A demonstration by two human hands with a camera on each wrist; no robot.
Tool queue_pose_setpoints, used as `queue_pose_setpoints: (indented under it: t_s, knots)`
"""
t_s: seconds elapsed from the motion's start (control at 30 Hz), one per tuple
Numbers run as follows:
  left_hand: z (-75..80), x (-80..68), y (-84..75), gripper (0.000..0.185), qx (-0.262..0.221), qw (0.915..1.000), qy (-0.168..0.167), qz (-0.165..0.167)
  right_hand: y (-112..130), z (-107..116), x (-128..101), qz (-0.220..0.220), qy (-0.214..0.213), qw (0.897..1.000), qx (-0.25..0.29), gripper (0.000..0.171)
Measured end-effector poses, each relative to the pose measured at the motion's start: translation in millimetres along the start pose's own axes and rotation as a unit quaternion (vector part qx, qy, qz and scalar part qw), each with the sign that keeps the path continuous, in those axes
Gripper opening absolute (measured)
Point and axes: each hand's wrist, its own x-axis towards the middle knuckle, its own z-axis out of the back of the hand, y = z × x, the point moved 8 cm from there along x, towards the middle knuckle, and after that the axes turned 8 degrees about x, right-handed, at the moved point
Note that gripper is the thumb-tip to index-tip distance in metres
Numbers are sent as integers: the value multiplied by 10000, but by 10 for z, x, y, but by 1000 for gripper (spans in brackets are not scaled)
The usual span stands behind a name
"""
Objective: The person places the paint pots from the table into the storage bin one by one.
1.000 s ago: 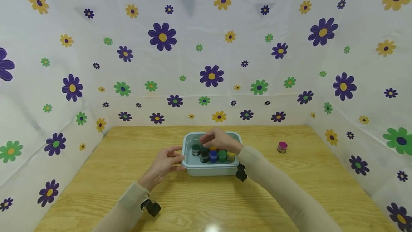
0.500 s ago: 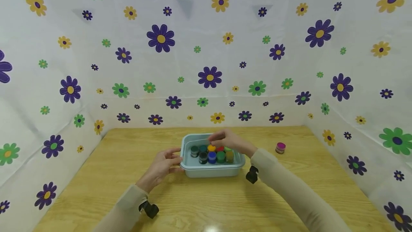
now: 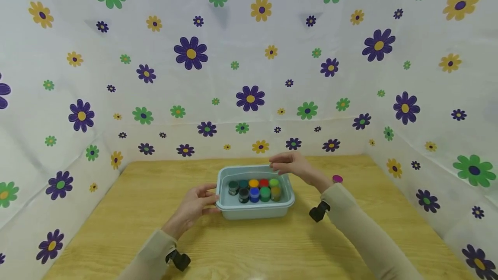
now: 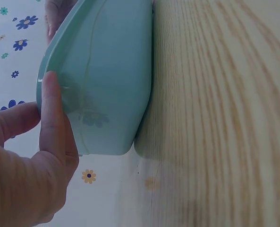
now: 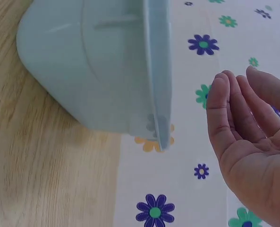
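A pale blue plastic tub [image 3: 254,214] stands on the wooden table and holds several small paint jars, among them a blue jar [image 3: 254,194], a red jar [image 3: 264,183] and a yellow-orange jar [image 3: 253,183]. My left hand [image 3: 194,207] pinches the tub's left rim; the left wrist view shows a thumb at the rim and fingers [image 4: 53,113] against the outer wall. Above the tub's back right corner hovers my right hand [image 3: 296,168], fingers loosely bent with nothing in them. In the right wrist view that hand [image 5: 253,127] is apart from the tub [image 5: 106,71].
To the right of the tub, a magenta-lidded jar [image 3: 337,179] sits on the table [image 3: 186,245], partly hidden behind my right sleeve. Flower-printed white sheeting [image 3: 218,68] rises along the back and both sides of the table.
My right hand has moved right, from over the jars to the tub's back right corner, uncovering the back jars. The left hand keeps its grip on the rim. The head view has tilted slightly.
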Motion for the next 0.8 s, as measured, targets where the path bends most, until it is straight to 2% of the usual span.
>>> queue_pose_setpoints:
  t_s: [0.2,0.47,0.67,0.8]
  knots:
    - [15,5,38,48,-45,10000,-58,34,-39,187,-127,110,-126,9998,-60,40]
    - [15,-4,30,48,-23,10000,-58,47,-213,348,-293,-144,-207,9997,-40,42]
    - [-2,13,31,48,-59,10000,-30,74,-327,456,-401,-111,-314,9994,-125,39]
    - [-7,8,30,48,-87,10000,-5,30,-388,576,-470,-66,-537,9984,-150,36]
